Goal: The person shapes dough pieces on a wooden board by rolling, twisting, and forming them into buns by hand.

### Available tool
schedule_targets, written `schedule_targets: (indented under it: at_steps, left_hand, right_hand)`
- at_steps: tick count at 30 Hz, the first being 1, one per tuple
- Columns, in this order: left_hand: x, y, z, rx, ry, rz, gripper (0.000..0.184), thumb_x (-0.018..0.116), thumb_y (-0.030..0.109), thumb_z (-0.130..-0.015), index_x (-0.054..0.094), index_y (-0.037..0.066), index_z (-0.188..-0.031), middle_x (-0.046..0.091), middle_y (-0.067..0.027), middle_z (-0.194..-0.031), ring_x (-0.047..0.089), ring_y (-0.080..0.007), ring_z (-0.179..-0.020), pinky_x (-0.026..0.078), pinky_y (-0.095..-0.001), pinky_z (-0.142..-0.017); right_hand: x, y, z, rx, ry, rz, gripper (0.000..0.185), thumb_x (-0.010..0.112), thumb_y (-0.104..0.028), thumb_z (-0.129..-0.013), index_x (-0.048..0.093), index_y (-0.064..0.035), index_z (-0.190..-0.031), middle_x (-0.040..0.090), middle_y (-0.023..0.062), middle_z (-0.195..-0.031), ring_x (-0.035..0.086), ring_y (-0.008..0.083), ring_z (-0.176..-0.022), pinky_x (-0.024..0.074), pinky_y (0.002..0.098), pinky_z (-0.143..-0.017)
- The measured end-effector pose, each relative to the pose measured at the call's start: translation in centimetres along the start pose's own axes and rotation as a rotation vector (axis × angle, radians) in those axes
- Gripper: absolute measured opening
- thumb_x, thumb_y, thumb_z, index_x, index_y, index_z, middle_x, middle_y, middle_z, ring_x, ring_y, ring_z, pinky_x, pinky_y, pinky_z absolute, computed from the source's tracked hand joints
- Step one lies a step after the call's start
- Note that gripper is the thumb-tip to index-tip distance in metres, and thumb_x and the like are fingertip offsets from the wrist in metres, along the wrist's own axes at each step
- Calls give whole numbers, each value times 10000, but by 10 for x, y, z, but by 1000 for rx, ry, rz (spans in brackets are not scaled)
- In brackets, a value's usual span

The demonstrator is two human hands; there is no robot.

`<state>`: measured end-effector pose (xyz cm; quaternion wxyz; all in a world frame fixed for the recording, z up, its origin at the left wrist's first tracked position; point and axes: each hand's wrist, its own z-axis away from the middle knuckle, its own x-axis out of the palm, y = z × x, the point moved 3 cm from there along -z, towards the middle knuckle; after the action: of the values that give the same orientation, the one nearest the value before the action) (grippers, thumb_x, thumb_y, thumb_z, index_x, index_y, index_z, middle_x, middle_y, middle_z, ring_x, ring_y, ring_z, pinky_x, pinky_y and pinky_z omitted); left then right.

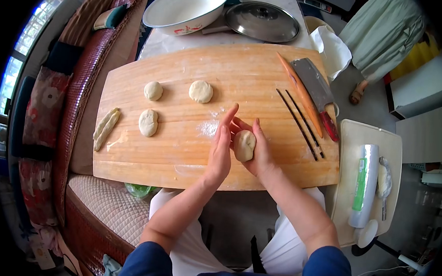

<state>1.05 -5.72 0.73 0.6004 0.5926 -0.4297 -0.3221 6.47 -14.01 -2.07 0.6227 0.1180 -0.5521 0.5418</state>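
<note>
A round, flattened piece of dough [244,145] rests in my right hand [259,152], with the fingers curled round its far side and the thumb along its edge. My left hand [222,148] is beside it, fingers stretched out and palm turned toward the dough. Both hands are above the near middle of the wooden board [180,153]. Dry flour [208,128] is scattered just left of my left hand. Farther left lie a large dough round [201,91], a smaller dough ball [153,91], an oval dough piece [148,122] and a twisted dough strip [106,129].
On the board's right lie chopsticks [301,124], a rolling pin [303,92] and a cleaver [314,83]. Behind are a white basin [188,9] and a pan lid [262,21]. A plastic wrap roll [364,185] is at right; a person [384,36] stands back right.
</note>
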Motion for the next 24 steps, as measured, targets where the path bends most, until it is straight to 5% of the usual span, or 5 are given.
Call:
schedule_targets:
  at_steps: [4,8,17,23,24]
  left_hand:
    - [0,5,9,308,-191,-405,584,581,431,-966,495,73,-1420,405,-124,-1520,375,-284,-1398,289,-419,-1143]
    - [3,9,7,261,-290,-385,648,767,414,-823,568,67,-1334,427,-132,-1490,366,-308,-1405,308,-432,-1136]
    - [6,-1,13,269,-147,-303,280,675,106,-880,608,20,-1138,482,-130,-1364,450,-280,-1293,338,-390,-1090]
    - [7,6,13,343,34,-428,347,581,309,-914,584,43,-1137,482,-169,-1338,447,-350,-1237,288,-465,-1116]
    - [7,10,11,339,49,-464,458,528,371,-925,560,49,-1248,463,-179,-1403,406,-381,-1310,236,-497,-1150]
  right_hand:
    - [-7,0,-11,-97,-122,-67,718,277,-593,-1028,375,-33,-1467,472,157,-1448,435,296,-1357,343,423,-1150]
    - [-2,-6,-4,-42,-123,-10,750,242,-588,-1033,301,2,-1492,438,178,-1471,407,325,-1373,332,439,-1161]
    - [8,-4,4,-65,-183,50,767,217,-589,-1032,268,12,-1507,380,187,-1509,357,320,-1411,297,430,-1188]
    - [-2,5,0,-28,-182,126,706,217,-542,-1053,310,4,-1491,404,172,-1496,396,284,-1380,330,393,-1153]
    - [2,7,1,-14,-187,169,674,222,-518,-1063,327,-2,-1485,432,165,-1470,435,249,-1345,354,363,-1129]
